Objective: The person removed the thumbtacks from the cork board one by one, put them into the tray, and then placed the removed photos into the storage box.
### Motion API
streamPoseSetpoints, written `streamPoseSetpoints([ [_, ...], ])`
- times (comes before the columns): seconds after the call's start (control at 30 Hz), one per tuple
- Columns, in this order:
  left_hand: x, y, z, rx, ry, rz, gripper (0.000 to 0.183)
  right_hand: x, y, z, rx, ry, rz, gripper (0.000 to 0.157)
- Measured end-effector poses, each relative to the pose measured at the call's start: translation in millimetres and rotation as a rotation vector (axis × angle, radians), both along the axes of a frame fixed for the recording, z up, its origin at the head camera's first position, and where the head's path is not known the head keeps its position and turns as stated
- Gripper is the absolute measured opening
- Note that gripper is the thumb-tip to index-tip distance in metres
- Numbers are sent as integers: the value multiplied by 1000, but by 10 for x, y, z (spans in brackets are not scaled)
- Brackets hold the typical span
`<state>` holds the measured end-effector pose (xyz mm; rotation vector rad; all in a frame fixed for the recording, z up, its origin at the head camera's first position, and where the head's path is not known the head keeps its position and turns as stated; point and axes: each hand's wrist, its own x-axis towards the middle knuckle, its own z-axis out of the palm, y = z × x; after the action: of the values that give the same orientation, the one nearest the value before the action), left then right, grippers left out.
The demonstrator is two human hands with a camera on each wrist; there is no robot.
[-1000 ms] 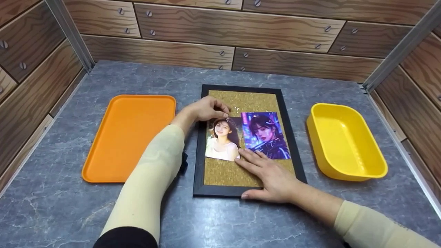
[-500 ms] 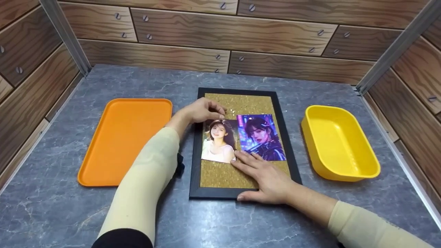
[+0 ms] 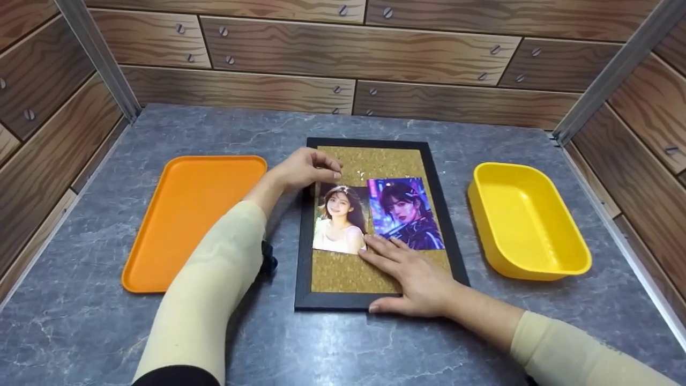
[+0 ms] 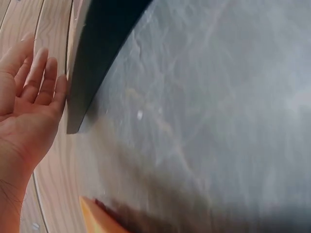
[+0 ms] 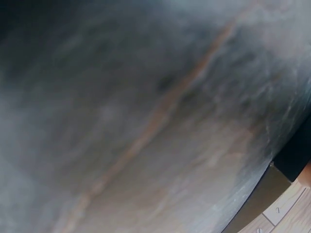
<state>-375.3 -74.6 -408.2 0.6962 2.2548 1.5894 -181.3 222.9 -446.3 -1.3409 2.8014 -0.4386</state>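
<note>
A cork board (image 3: pixel 343 273) in a black frame lies on the grey marbled table. Two photo prints rest side by side on the cork: a portrait in a white top (image 3: pixel 340 222) on the left and a purple-blue neon portrait (image 3: pixel 405 214) on the right. My left hand (image 3: pixel 306 169) hovers over the left photo's top edge, and the left wrist view shows its fingers loosely extended with nothing in them. Spread flat, my right hand (image 3: pixel 415 276) presses near the lower edges of both photos, thumb over the frame's front bar. Small whitish bits (image 3: pixel 360 175) show on the cork above the photos.
To the left lies a flat orange tray (image 3: pixel 185 230). A deep yellow bin (image 3: pixel 528 225) stands on the right. Wood-patterned walls (image 3: pixel 300 59) enclose the table at the back and sides.
My left hand has drawn slightly left and back from the left photo's top edge, and its forearm has shifted left. The right hand stays on the board. The camera view has shifted slightly.
</note>
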Motion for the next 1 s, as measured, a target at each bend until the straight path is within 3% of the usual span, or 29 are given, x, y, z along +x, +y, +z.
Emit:
streamPoseSetpoints([
  [0.23, 83, -107, 127, 6, -2, 40, 21, -3, 9, 10, 1, 3, 0, 99],
  [0.53, 188, -284, 282, 16, 53, 71, 23, -7, -14, 4, 0, -2, -4, 100],
  [1.0, 239, -688, 380, 41, 48, 152, 21, -12, -10, -5, -11, -4, -4, 98],
])
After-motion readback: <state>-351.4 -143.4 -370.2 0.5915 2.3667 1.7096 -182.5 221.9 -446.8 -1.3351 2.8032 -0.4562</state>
